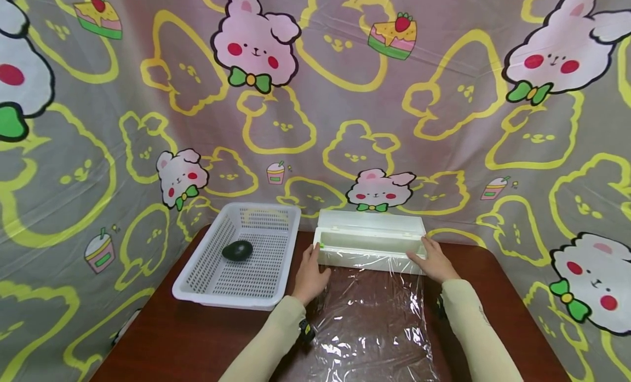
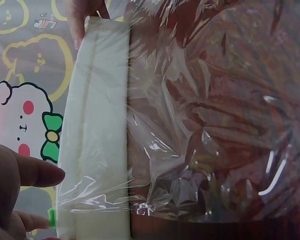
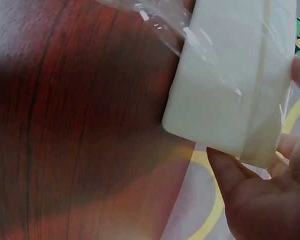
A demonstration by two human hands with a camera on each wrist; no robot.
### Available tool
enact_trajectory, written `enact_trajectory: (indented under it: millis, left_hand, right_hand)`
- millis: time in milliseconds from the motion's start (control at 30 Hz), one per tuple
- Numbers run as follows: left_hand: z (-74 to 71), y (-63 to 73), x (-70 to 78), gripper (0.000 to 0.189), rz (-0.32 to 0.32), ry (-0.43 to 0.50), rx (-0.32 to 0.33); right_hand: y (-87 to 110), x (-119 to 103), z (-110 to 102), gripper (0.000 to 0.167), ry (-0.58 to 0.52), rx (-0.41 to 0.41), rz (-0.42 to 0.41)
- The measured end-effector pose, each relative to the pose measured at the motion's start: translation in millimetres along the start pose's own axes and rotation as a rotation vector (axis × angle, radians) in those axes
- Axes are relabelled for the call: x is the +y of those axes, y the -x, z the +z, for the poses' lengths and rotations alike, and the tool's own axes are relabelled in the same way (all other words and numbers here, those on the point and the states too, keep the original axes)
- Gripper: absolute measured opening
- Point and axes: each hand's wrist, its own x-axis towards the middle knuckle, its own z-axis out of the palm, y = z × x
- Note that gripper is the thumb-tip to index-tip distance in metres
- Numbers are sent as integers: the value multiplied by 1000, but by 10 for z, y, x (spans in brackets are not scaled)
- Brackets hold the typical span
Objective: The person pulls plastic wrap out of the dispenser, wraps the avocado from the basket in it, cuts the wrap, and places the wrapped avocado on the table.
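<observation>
A white cling film dispenser (image 1: 372, 260), long and box-shaped, stands on the table with its lid (image 1: 372, 222) raised. Clear cling film (image 1: 370, 327) runs over its front edge and spreads across the table towards me. My left hand (image 1: 311, 277) holds the dispenser's left end, fingers by a small green tab (image 2: 52, 218) and thumb near the front. At the opposite end, my right hand (image 1: 435, 260) grips the corner, with thumb and fingers around it in the right wrist view. The dispenser's inside is only partly visible.
Left of the dispenser sits a white plastic basket (image 1: 197, 288) with a perforated bottom. One dark green avocado-shaped item (image 1: 237, 251) lies in it. The reddish-brown table (image 1: 162, 335) meets a patterned cloth curtain (image 1: 315, 113) at the back and sides.
</observation>
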Motion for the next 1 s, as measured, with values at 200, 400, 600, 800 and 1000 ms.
enact_trajectory:
  millis: [200,400,600,800,1000]
  left_hand:
    - [-6,-7,-16,79,13,-27,13]
    - [-2,-20,-26,81,18,-48,11]
    - [-6,-23,-9,79,9,-60,6]
    - [-17,-30,4,79,18,-60,5]
    - [-21,-15,22,80,13,-60,-4]
  right_hand:
    - [-8,3,12,99,19,9,17]
    - [-17,53,22,98,31,22,7]
    - [-9,40,10,98,20,20,16]
    - [6,15,-1,97,21,23,23]
    - [6,27,21,98,8,12,30]
